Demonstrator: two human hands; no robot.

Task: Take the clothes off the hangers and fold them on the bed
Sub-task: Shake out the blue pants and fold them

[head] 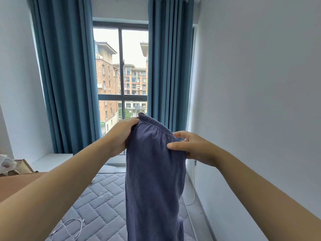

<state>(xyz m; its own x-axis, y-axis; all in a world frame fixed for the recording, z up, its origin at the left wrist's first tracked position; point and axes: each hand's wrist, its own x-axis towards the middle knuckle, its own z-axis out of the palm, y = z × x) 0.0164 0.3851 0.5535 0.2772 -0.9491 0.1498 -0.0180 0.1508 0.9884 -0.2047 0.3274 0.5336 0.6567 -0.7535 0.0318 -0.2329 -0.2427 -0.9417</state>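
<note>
Both forearms stretch out over the bed. Blue trousers hang above it between my hands: left hand grips one waistband corner, right hand pinches the other side, fingers loosely spread. White cable lies on the bed.

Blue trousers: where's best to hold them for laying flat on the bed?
Grip the elastic waistband at its two ends, left hand from the left, right hand from the right. It is the gathered top edge, and the blue trousers hang straight below it.
</note>
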